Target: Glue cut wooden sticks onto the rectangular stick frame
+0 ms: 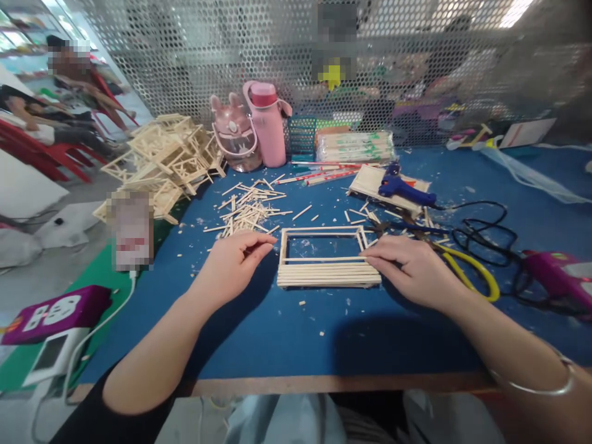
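Stick frame (328, 275): lies on the blue table (277, 345), between the hands; sticks are set side by side along its near side, and the far part is open, with the table surface and small scraps visible through it.

Left hand (231, 265): thumb and fingertips drawn together just beside the frame's far left corner; whether anything is pinched between them cannot be told; right hand (411, 266): thumb and fingers closed on the frame's right side, by the end of a crosswise stick.

Containers: the clear plastic packet (354, 148) holds pale sticks, seen through green-printed wrapping; the teal basket (302, 134) stands between it and the upright pink bottle (271, 135), contents of both not discernible; the bottle has its red cap on; the pink rabbit-eared container (235, 139) stands beside the bottle, lower part see-through, contents unclear.

Surroundings: loose sticks (250, 213) heaped beyond the left hand; stick structures (173, 157) piled at far left; blue glue gun (409, 190) resting on a stick panel (367, 180); yellow-handled tool (485, 280) beside the right hand.
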Tool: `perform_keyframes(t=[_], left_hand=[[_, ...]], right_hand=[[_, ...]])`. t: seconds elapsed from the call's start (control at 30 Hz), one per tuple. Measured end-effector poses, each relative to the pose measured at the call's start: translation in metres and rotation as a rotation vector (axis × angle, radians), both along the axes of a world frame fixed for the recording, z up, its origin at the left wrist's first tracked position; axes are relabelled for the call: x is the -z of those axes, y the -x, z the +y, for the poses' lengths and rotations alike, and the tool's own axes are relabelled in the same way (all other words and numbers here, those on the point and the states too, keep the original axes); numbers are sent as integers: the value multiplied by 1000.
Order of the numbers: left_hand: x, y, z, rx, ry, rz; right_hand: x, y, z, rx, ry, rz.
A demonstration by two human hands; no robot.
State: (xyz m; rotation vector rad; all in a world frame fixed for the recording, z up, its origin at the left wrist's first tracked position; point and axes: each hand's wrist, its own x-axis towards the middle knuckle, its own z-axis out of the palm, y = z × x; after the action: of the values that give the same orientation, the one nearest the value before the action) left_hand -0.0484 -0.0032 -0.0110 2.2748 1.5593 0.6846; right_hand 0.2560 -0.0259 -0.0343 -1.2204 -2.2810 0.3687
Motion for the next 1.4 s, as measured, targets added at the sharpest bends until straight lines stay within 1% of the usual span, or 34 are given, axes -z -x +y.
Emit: perform_keyframes(t=[0.23,0.4,0.47,0.53,0.6,0.67,0.87,1.0,1.17,1.3,1.4], left_hand=[[4,-6,-4,81,37,23],[5,-6,-4,51,30,25],[4,-7,-5,20,-5,17],[4,-10,-7,2,-80,-10],[6,-14,-10,16,-155,-43],[8,-18,-13,48,-190,-59],[13,-24,-15,63,-160,-25],[13,-25,-14,46,-125,18],[12,-22,-14,33,-128,52],[10,-28,-17,68,-209,41],[10,-45,-22,187,-294,94]], right_hand=[[3,0,1,3,-42,-28],[4,1,1,15,-24,-14],[4,2,1,9,-16,-31],[3,3,1,7,-5,-43],[2,4,0,8,5,-42],[1,5,0,13,7,-31],[2,4,1,25,14,-5],[1,5,1,5,32,-17],[-1,4,1,-9,66,-33],[-1,3,1,6,76,-51],[-2,3,1,8,81,-47]])
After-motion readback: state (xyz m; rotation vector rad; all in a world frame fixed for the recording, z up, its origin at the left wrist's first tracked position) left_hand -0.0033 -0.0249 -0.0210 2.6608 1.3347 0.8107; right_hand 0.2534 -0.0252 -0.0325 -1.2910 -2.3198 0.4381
